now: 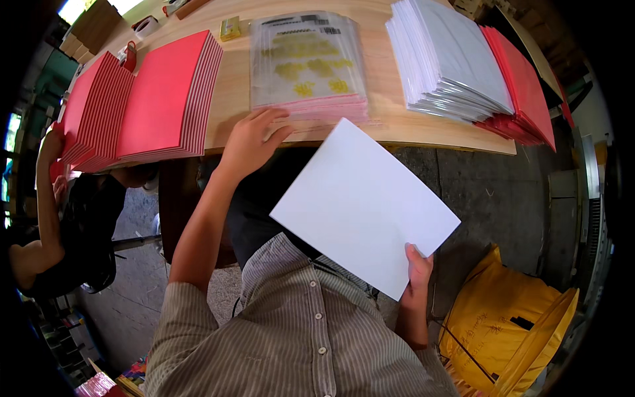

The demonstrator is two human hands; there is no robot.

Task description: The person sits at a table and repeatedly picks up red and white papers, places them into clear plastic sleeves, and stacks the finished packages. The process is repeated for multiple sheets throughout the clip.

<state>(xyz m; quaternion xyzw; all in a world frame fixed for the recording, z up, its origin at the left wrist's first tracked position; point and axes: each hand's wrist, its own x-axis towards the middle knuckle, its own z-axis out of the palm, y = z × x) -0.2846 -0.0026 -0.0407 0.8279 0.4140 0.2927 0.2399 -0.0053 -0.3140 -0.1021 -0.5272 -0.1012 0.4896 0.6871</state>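
My right hand (418, 268) grips a flat, stiff white rectangular sheet (367, 208) by its near right corner, thumb on top. The sheet is tilted over my lap, its far corner close to the table edge. My left hand (254, 142) is open and empty, fingers stretched and thumb apart. It reaches the near edge of a stack of clear plastic bags (307, 66) with yellow printing and pink edges. I cannot tell whether the fingertips touch the bags.
Two stacks of red booklets (165, 96) stand at the table's left. White plastic-wrapped packs (456, 59) and red ones (522, 92) lie at the right. A small yellow box (230, 28) and a tape roll (145, 26) are behind. A yellow sack (503, 324) stands lower right. A person's arm (47, 192) is at far left.
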